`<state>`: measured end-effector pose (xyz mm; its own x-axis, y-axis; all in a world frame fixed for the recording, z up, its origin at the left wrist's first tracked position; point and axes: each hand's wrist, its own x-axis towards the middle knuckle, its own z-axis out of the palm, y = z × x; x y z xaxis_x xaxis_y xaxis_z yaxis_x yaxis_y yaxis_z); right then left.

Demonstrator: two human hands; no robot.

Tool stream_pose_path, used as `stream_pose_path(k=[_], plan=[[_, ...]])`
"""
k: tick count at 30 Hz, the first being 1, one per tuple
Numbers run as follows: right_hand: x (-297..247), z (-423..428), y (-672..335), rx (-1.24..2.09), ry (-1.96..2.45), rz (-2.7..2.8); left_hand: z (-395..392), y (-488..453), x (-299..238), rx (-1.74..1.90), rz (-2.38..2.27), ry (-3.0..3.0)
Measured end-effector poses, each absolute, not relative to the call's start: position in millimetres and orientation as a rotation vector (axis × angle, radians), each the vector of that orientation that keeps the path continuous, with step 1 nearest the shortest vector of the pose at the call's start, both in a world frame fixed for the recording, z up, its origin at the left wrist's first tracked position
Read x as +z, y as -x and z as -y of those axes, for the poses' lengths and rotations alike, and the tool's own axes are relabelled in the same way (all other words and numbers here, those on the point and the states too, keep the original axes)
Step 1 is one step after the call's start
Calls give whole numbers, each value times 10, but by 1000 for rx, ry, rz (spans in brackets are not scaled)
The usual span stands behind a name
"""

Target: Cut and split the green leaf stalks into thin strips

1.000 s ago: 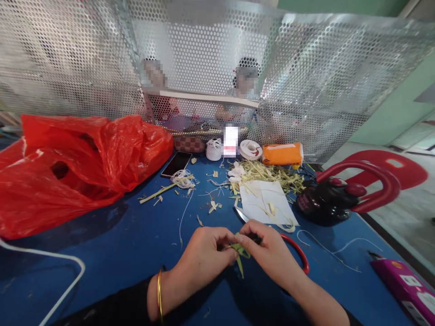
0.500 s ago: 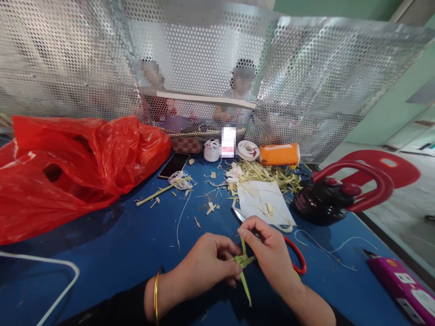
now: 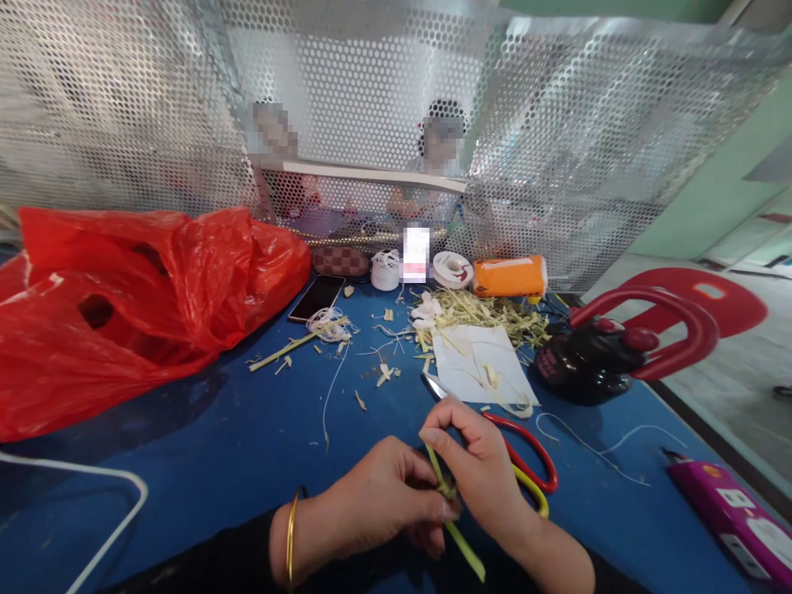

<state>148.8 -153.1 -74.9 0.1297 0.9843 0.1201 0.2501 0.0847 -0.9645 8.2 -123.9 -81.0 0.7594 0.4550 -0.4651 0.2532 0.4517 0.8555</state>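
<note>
Between my hands is a green plant strip (image 3: pixel 465 551), folded or knotted where the fingers meet, one end hanging down toward me. My left hand (image 3: pixel 396 499) pinches the knotted middle between thumb and fingers. My right hand (image 3: pixel 479 466) grips the upper end between thumb and forefinger. Scissors with red and yellow handles (image 3: pixel 537 450) lie on the table, partly hidden behind my right hand. A white paper sheet (image 3: pixel 470 363) with plant scraps on it lies just beyond.
A heap of green strips (image 3: pixel 501 318) lies beyond the paper. On the left are a red plastic bag (image 3: pixel 154 305) and a phone (image 3: pixel 317 299). A black kettle (image 3: pixel 585 367) and a purple box (image 3: pixel 730 520) stand right. Behind a perforated screen (image 3: pixel 371 99) sit two people.
The strip's upper end has tilted left with my right hand, and its lower end now points down to the right. More of the scissors' handles shows.
</note>
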Motion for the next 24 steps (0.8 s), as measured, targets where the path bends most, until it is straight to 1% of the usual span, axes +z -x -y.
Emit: stream_pose_path(k=[3,6,9,12,15,19,21,22,24], plan=[[-774,1502,-1510,938,1381,1263,1233,-87,-793,190,-762,-1133],[-781,1457,-1577,1011,1366,1070,1169,-68,-747,340,-819,-1109],[-762,1445,-1617,1147,1303,1015,1092,-38,-692,430,-854,-1082],[-734,1473,-1595,1272,1281,1033,1066,-26,-655,399,-851,-1078],[-738,1493,-1550,1291,1282,1017,1091,-34,-661,356,-836,-1081],[-791,1477,-1536,1180,1348,1057,1121,-42,-710,356,-816,-1122],[-795,1480,-1558,1067,1419,1119,1112,-41,-719,389,-828,-1115],[-786,1491,-1574,949,1451,1166,1101,-40,-711,426,-841,-1094],[-755,1538,-1605,576,1457,1265,1073,-34,-668,540,-884,-1020]])
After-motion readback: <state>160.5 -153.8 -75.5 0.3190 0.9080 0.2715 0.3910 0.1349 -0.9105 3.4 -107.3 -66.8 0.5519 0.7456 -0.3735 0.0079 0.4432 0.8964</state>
